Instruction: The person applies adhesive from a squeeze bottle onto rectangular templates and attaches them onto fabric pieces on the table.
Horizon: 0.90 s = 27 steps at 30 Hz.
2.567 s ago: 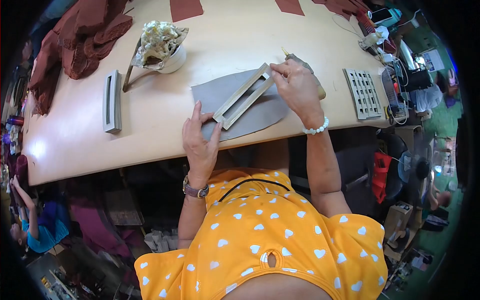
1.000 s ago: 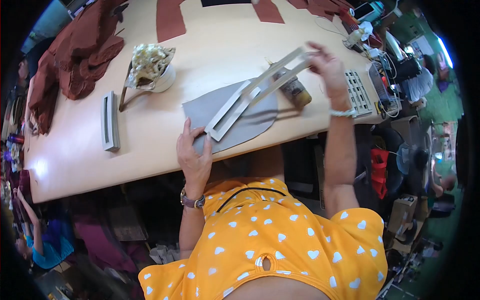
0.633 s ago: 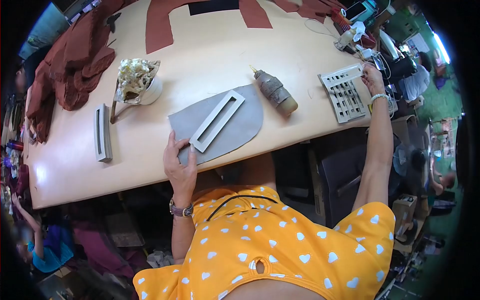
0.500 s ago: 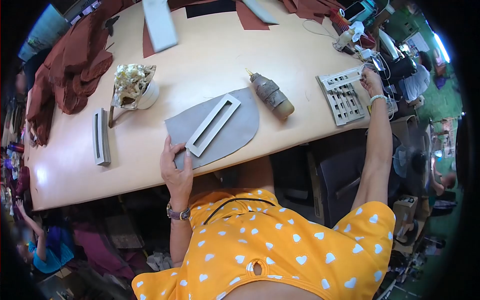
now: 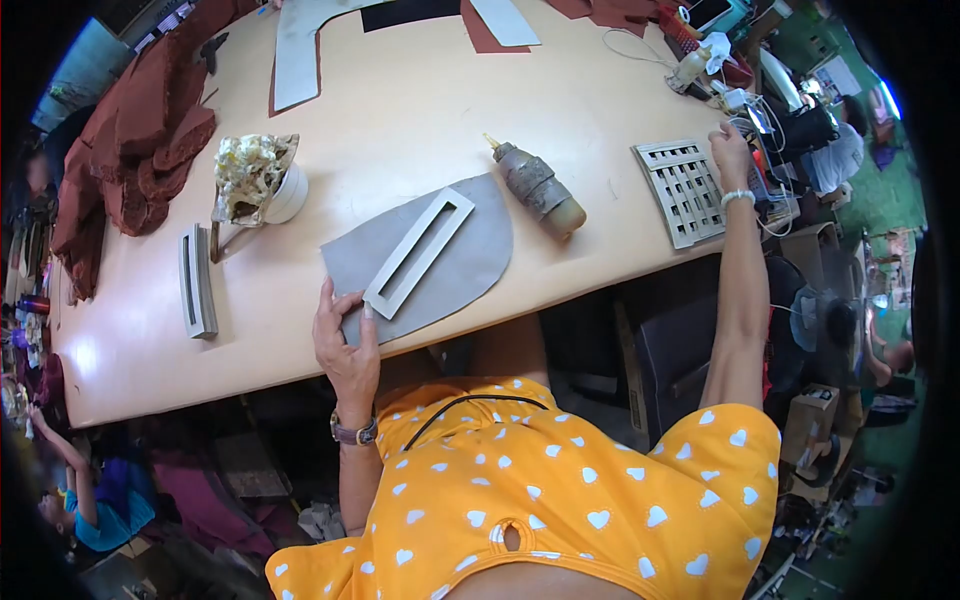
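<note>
Right hand (image 5: 731, 155) has moved rightward beside the slotted stack (image 5: 681, 190), finger grip unclear; left hand (image 5: 347, 352), fingers parted, touches the frame (image 5: 381, 301); bottle (image 5: 541, 187) lies between.

**Workshop all around me!**

Rust-brown cut pieces (image 5: 150, 130) heap along the left edge of my bench (image 5: 140, 340), slotted grey pieces (image 5: 683, 190) lie by the right edge, a nozzled bottle (image 5: 541, 190) between; beyond the near left corner, another person (image 5: 118, 515), arm raised!
</note>
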### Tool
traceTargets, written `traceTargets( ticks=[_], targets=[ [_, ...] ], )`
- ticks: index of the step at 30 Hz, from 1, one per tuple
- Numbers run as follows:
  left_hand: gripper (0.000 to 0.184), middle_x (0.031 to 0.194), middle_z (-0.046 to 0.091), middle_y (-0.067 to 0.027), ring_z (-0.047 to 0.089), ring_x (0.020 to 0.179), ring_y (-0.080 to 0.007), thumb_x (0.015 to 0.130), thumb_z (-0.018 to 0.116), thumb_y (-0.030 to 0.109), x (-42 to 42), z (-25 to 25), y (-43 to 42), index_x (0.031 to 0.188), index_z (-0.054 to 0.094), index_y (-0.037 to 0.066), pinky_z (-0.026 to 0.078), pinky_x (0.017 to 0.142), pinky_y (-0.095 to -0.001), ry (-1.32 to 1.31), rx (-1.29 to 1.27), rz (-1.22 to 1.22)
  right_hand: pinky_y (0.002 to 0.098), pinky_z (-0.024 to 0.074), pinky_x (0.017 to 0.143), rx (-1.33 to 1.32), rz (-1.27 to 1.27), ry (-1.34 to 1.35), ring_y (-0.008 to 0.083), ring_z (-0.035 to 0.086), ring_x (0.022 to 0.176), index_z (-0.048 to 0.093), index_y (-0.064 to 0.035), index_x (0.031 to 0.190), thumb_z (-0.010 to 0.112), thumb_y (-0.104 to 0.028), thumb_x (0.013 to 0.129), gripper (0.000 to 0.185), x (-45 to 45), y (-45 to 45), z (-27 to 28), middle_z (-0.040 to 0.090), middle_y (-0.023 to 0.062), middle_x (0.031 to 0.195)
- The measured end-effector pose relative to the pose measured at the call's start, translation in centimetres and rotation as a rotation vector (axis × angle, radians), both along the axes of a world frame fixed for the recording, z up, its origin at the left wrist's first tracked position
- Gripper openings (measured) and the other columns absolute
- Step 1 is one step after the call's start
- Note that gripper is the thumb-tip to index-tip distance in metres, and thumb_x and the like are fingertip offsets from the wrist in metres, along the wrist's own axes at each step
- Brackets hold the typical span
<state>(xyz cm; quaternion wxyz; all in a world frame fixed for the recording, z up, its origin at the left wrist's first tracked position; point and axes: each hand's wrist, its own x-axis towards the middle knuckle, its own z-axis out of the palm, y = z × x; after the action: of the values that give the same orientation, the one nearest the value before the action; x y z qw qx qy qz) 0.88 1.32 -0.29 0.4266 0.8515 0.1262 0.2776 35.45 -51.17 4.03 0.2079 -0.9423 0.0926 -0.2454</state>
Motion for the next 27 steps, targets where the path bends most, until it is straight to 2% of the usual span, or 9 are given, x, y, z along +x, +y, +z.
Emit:
traceTargets(
  ticks=[1, 4, 6, 8, 11, 15, 16, 19, 27],
  targets=[
    [0.052, 0.098, 0.064, -0.0093, 0.057, 0.095, -0.0232, 0.078, 0.063, 0.002, 0.0, -0.1, 0.1, 0.127, 0.045, -0.003, 0.042, 0.090, -0.0356, -0.012, 0.045, 0.006, 0.0326, 0.0487, 0.078, 0.026, 0.063, -0.001, 0.0241, 0.063, 0.090, 0.057, -0.0011, 0.117, 0.057, -0.020, 0.080, 0.041, -2.3, 3.7, 1.2, 0.065, 0.0174, 0.099],
    [0.056, 0.098, 0.063, -0.0091, 0.057, 0.093, -0.0235, 0.075, 0.068, 0.005, 0.0, -0.3, 0.2, 0.126, 0.046, -0.004, 0.042, 0.089, -0.0355, -0.014, 0.037, -0.008, 0.0279, 0.0479, 0.077, 0.280, 0.370, 0.088, 0.0144, 0.058, 0.089, 0.052, 0.0007, 0.123, 0.056, -0.015, 0.090, 0.037, -11.0, 15.0, 2.4, 0.063, 0.0100, 0.101],
    [0.062, 0.098, 0.063, -0.0089, 0.057, 0.092, -0.0239, 0.071, 0.072, 0.008, -0.1, -0.1, 0.3, 0.126, 0.045, -0.004, 0.041, 0.088, -0.0357, -0.018, 0.054, -0.026, 0.0297, 0.0481, 0.078, 0.335, 0.516, 0.176, 0.0175, 0.059, 0.088, 0.050, 0.0023, 0.124, 0.062, -0.020, 0.086, 0.045, -16.2, 20.8, 1.5, 0.063, 0.0121, 0.101],
    [0.070, 0.097, 0.062, -0.0087, 0.056, 0.091, -0.0243, 0.067, 0.076, 0.010, -0.2, 0.6, 0.2, 0.127, 0.044, -0.005, 0.041, 0.087, -0.0362, -0.033, 0.138, -0.047, 0.0317, 0.0479, 0.079, 0.181, 0.516, 0.131, 0.0210, 0.060, 0.087, 0.049, 0.0035, 0.123, 0.068, -0.023, 0.080, 0.054, -19.8, 25.1, 0.3, 0.062, 0.0156, 0.100],
    [0.080, 0.095, 0.062, -0.0088, 0.056, 0.090, -0.0249, 0.061, 0.080, 0.013, -0.1, 1.3, 0.1, 0.129, 0.041, -0.005, 0.041, 0.086, -0.0373, -0.046, 0.173, -0.085, 0.0372, 0.0480, 0.079, 0.011, 0.481, -0.141, 0.0313, 0.061, 0.090, 0.050, 0.0044, 0.121, 0.072, -0.031, 0.076, 0.061, -20.6, 27.3, -2.0, 0.060, 0.0199, 0.100],
    [0.080, 0.093, 0.062, -0.0088, 0.055, 0.085, -0.0256, 0.061, 0.080, 0.012, -0.1, 0.4, 0.2, 0.130, 0.041, -0.002, 0.042, 0.080, -0.0379, -0.048, 0.106, -0.064, 0.0313, 0.0492, 0.080, 0.602, 0.416, -0.066, 0.0212, 0.059, 0.095, 0.047, 0.0042, 0.122, 0.076, -0.013, 0.073, 0.059, -20.6, 28.2, -1.8, 0.059, 0.0121, 0.099],
    [0.080, 0.093, 0.062, -0.0088, 0.055, 0.084, -0.0258, 0.061, 0.079, 0.012, 0.1, 0.4, 0.2, 0.130, 0.041, -0.002, 0.042, 0.080, -0.0379, -0.063, 0.110, -0.063, 0.0274, 0.0491, 0.081, 0.733, 0.481, -0.160, 0.0176, 0.057, 0.095, 0.047, 0.0025, 0.122, 0.075, -0.001, 0.071, 0.059, -20.7, 28.3, -1.7, 0.056, 0.0073, 0.102],
    [0.079, 0.093, 0.062, -0.0085, 0.055, 0.083, -0.0261, 0.062, 0.079, 0.013, 0.0, 0.4, 0.3, 0.130, 0.041, 0.000, 0.042, 0.080, -0.0383, -0.081, 0.114, -0.068, 0.0271, 0.0491, 0.083, 1.137, 0.603, -0.228, 0.0177, 0.057, 0.095, 0.047, 0.0011, 0.121, 0.074, 0.004, 0.071, 0.057, -21.4, 28.2, 0.1, 0.054, 0.0066, 0.105],
    [0.079, 0.095, 0.063, -0.0093, 0.056, 0.088, -0.0251, 0.061, 0.079, 0.010, -0.1, 0.7, 0.4, 0.130, 0.042, 0.000, 0.044, 0.083, -0.0368, -0.071, 0.142, -0.066, 0.0279, 0.0450, 0.088, 1.213, 0.540, -0.189, 0.0134, 0.056, 0.094, 0.051, 0.0006, 0.110, 0.077, -0.006, 0.072, 0.046, -21.2, 28.7, -1.5, 0.057, 0.0061, 0.103]
  ],
)
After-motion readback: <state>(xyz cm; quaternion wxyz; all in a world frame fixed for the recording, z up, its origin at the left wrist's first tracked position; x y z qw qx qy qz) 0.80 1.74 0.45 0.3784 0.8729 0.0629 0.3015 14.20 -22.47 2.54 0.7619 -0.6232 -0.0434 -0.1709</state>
